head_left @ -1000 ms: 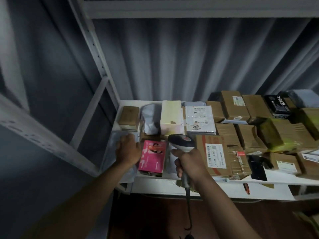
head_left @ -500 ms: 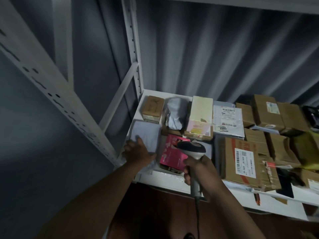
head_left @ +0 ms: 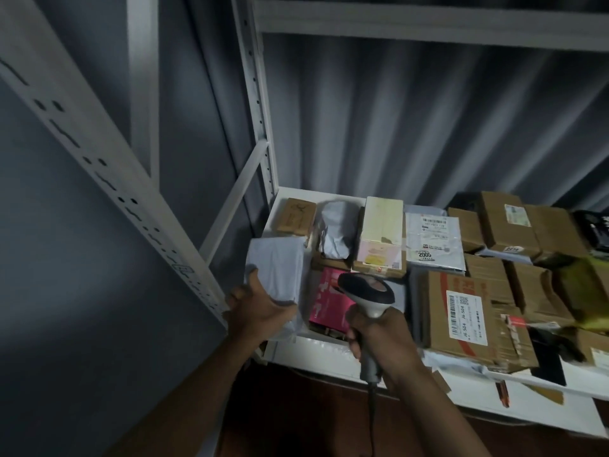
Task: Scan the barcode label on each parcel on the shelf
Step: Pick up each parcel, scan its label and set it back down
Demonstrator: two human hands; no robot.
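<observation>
Scanner point(head_left: 367, 293): grey-and-black handheld, cabled, at about 6 o'clock in the view, just in front of the shelf point(head_left: 346, 352) edge. Right hand point(head_left: 379, 334) is wrapped round its handle, fingers curled; head points toward 12 o'clock, over the parcels. A small red dot sits on the cream box point(head_left: 380, 239) directly beyond the head.

Grey bag point(head_left: 276, 268): soft plastic mailer at the shelf's front left corner, about 9 o'clock from the scanner. Left hand point(head_left: 257, 308) grips its near end, thumb on top and fingers curled beneath; near end looks raised off the shelf. No label visible on its upper face.

Pink box point(head_left: 329, 298): flat, between the grey bag and the scanner, partly hidden by the scanner head.

Behind, toward 12 o'clock: small brown box point(head_left: 296, 216) in the back left corner; crumpled grey pouch point(head_left: 334, 230) just beside it; then the cream box; then a white mailer point(head_left: 433, 240) with a barcode label and "2005" printed on it.

At 3 o'clock from the scanner: large carton point(head_left: 461, 316) with red tape and a white barcode label point(head_left: 466, 316) facing up, text partly legible ("J6 504"). More brown cartons point(head_left: 507, 222) fill the shelf to the right; details there blurred.

Surroundings: white perforated uprights point(head_left: 260, 127), grey corrugated wall point(head_left: 412, 127) behind the shelf.
</observation>
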